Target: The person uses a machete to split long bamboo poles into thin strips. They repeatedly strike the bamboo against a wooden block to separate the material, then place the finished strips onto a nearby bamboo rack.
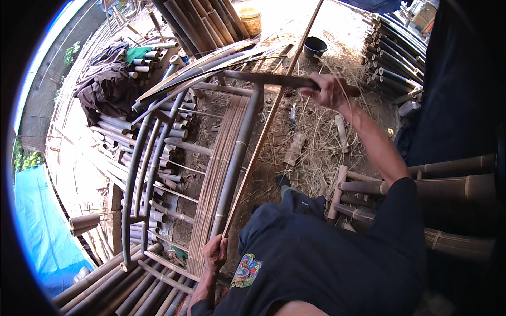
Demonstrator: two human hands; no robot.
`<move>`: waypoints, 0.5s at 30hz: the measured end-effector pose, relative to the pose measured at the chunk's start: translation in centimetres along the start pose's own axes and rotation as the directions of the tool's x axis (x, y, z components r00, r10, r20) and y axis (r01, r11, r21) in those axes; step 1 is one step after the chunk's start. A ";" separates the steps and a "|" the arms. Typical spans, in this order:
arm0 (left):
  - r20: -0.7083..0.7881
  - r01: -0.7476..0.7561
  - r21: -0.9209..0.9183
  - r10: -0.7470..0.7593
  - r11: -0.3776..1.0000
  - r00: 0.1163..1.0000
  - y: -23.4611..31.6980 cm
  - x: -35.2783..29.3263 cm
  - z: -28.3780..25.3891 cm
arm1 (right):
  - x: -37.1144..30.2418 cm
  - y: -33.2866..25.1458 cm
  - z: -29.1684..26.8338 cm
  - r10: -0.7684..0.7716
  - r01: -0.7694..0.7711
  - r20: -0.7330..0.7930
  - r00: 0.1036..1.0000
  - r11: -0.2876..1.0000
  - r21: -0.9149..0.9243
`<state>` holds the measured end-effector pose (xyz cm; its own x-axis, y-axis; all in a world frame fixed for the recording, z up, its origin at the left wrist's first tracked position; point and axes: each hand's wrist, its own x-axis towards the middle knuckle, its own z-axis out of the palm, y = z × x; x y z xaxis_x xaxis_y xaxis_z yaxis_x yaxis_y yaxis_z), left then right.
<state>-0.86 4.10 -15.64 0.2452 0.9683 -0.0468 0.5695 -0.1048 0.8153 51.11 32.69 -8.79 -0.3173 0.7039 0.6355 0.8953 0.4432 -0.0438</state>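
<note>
My left hand (215,252), low in the view, is closed on the near end of a long thin bamboo strip (258,145). The strip slants up and away past the top edge. My right hand (329,92) grips the handle of a long dark machete (266,78). Its blade points left and crosses the strip; whether it touches the strip I cannot tell. Left of the strip is a bamboo bench frame (234,158) with dark poles. A band of narrow bamboo slats (219,184) runs along its seat, and several split bamboo strips (205,68) lie over its far end.
Cut bamboo poles are stacked at the far right (392,58) and beneath the bench's left side (118,129). Shavings (327,131) litter the ground near a black bucket (315,47). Another bamboo frame (363,187) stands close on my right. A blue tarp (45,226) hangs at left.
</note>
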 end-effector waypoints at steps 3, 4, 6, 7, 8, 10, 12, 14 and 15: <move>0.001 -0.013 -0.053 0.013 0.999 1.000 -1.1 -0.2 0.3 | -0.2 7.6 -2.6 0.835 -0.819 0.084 0.544 0.550 -0.166; 0.000 0.000 -0.098 0.000 0.995 1.000 -2.1 -0.6 0.5 | 0.2 7.6 -3.6 0.781 -0.769 0.021 0.624 0.618 -0.160; 0.053 0.182 -0.314 -0.174 0.932 0.983 -1.6 -0.1 1.3 | 0.7 3.0 -4.9 0.740 -0.733 0.099 0.666 0.673 -0.102; 0.085 0.144 -0.327 -0.122 0.934 0.989 2.9 2.9 1.1 | 0.3 -1.3 -4.9 0.673 -0.677 0.097 0.733 0.735 0.022; 0.108 0.168 -0.477 -0.132 0.863 0.985 3.3 5.0 2.8 | -0.8 -3.9 -3.7 0.536 -0.543 0.105 0.838 0.837 0.064; 0.250 0.317 -0.615 -0.204 0.722 0.947 7.9 10.7 3.7 | -2.8 -11.9 -2.0 0.357 -0.392 0.184 0.916 0.894 0.215; 0.316 0.326 -0.724 -0.129 0.608 0.940 11.1 15.0 4.0 | -4.8 -18.4 -1.5 0.259 -0.289 0.148 0.955 0.925 0.247; 0.299 0.301 -0.711 -0.114 0.636 0.947 11.7 16.8 4.3 | -5.7 -21.0 -0.2 0.204 -0.214 0.065 0.977 0.944 0.252; 0.294 0.290 -0.704 -0.105 0.649 0.950 11.9 17.2 4.5 | -5.7 -21.4 0.1 0.212 -0.216 0.043 0.976 0.941 0.262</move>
<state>13.66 18.49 -9.33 0.4033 0.8645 -0.2999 -0.1119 0.3719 0.9215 33.72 19.21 -11.57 -0.1334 0.8050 0.5781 0.8287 0.4105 -0.3804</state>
